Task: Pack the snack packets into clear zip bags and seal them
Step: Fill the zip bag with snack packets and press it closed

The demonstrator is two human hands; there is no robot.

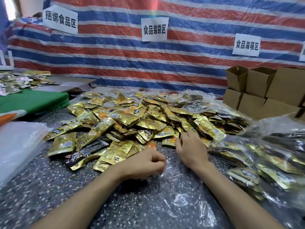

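A big heap of gold and black snack packets [132, 119] covers the middle of the speckled table [49, 187]. An empty clear zip bag [173, 187] lies flat in front of me. My left hand [145, 164] rests on the bag's far left corner with its fingers curled, seemingly pinching the plastic. My right hand [189, 149] reaches to the near edge of the heap, its fingers spread over a gold and orange packet [170, 142]; whether it grips the packet I cannot tell.
Filled clear bags of packets [264, 159] pile at the right. A stack of empty clear bags [18, 146] lies at the left. Cardboard boxes [264, 90] stand at the back right. A green-covered surface [33, 100] with more packets is at the back left.
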